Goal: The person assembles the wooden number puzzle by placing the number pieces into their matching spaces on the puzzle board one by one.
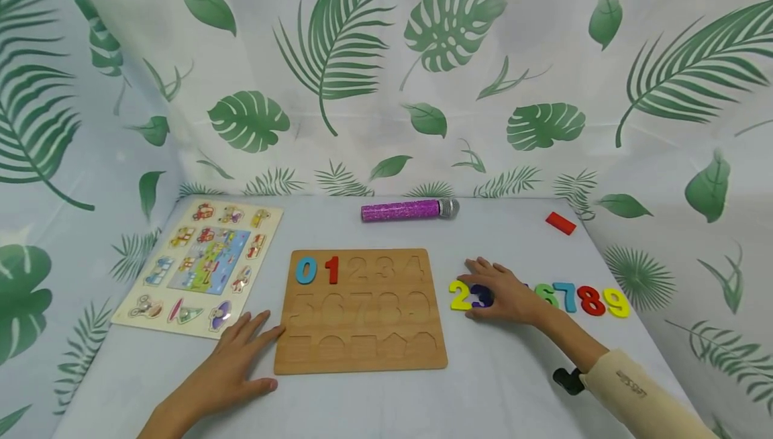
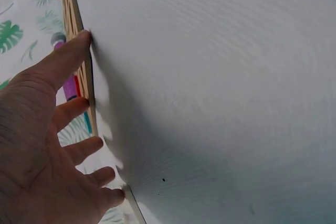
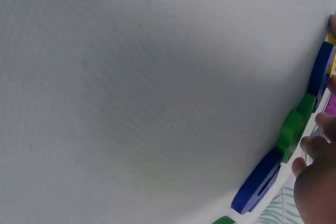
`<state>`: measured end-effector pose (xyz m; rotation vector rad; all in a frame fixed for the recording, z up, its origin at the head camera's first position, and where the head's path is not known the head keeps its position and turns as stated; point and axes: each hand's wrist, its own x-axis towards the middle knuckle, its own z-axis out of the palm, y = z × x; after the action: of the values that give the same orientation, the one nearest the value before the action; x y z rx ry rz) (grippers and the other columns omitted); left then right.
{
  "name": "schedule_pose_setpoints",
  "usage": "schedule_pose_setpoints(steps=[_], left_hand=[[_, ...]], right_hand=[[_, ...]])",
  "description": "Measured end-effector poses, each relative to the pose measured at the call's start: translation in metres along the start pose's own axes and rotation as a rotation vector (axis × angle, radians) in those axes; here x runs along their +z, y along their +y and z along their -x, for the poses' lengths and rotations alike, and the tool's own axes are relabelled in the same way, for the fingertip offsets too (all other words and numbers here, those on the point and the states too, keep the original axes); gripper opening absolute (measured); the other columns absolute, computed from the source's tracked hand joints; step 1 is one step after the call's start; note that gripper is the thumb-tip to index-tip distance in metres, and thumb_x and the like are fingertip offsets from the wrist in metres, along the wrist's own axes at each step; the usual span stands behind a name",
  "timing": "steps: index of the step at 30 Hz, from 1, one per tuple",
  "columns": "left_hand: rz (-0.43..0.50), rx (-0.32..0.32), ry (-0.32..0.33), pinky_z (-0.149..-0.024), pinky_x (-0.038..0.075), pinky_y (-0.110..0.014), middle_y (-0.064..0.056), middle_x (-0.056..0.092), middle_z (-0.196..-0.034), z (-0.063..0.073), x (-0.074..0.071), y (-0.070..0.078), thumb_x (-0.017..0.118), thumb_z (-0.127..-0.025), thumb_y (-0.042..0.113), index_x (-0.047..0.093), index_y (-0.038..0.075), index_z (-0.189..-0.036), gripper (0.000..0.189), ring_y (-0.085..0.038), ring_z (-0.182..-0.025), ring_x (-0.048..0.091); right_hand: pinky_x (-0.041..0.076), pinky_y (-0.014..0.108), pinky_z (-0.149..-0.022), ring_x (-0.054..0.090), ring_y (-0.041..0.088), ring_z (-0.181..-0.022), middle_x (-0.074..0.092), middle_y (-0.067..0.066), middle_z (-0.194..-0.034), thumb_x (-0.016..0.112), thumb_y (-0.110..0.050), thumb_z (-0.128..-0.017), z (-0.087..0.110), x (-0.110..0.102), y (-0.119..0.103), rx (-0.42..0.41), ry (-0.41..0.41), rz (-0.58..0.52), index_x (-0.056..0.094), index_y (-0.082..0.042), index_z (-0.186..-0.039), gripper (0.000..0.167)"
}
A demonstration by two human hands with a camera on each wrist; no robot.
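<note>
A wooden number board (image 1: 362, 362) lies flat, with a blue 0 (image 1: 306, 270) and a red 1 (image 1: 332, 270) in its top-left recesses. My left hand (image 1: 232, 365), fingers spread, rests at the board's left edge; in the left wrist view its thumb (image 2: 73, 53) touches the rim. To the right, my right hand (image 1: 510, 297) reaches over a row of number pieces. Its thumb and index finger pinch the yellow 2 (image 1: 460, 296), while the dark blue 3 (image 1: 483, 296) sits under the palm side. A green piece (image 3: 292, 132) and another blue piece (image 3: 257, 182) lie beneath the hand.
Further right lie a green 6 (image 1: 546, 293), blue 7 (image 1: 566, 296), red 8 (image 1: 591, 301) and yellow 9 (image 1: 616, 303). A purple microphone (image 1: 401, 211) and a red block (image 1: 560, 223) are at the back. A picture puzzle (image 1: 135, 311) lies left, a black object (image 1: 568, 380) by the right sleeve.
</note>
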<state>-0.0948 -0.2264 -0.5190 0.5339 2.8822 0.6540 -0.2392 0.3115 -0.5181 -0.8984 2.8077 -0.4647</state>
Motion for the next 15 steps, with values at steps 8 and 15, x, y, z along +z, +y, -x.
schedule_pose_setpoints(steps=[8,15], left_hand=[[0.006,0.017,0.031,-0.111,0.02,-0.067,-0.012,0.036,-0.155,-0.0007,0.0002,-0.0003,0.081,-0.078,0.046,0.052,0.02,-0.145,0.078,-0.046,-0.142,0.021],[0.014,0.023,0.039,-0.112,0.018,-0.066,-0.011,0.037,-0.155,-0.0024,-0.0004,-0.0015,0.081,-0.078,0.046,0.052,0.02,-0.145,0.077,-0.046,-0.142,0.022]], right_hand=[[0.019,0.065,-0.113,0.031,0.039,-0.142,0.047,0.011,-0.149,0.077,-0.054,-0.08,-0.001,0.0051,0.0003,-0.012,0.029,-0.024,0.061,-0.02,-0.136,0.068],[0.024,0.059,-0.114,0.035,0.033,-0.141,0.048,0.006,-0.148,0.079,-0.049,-0.081,-0.0036,0.0032,-0.0036,0.021,0.025,-0.05,0.057,-0.018,-0.141,0.071]])
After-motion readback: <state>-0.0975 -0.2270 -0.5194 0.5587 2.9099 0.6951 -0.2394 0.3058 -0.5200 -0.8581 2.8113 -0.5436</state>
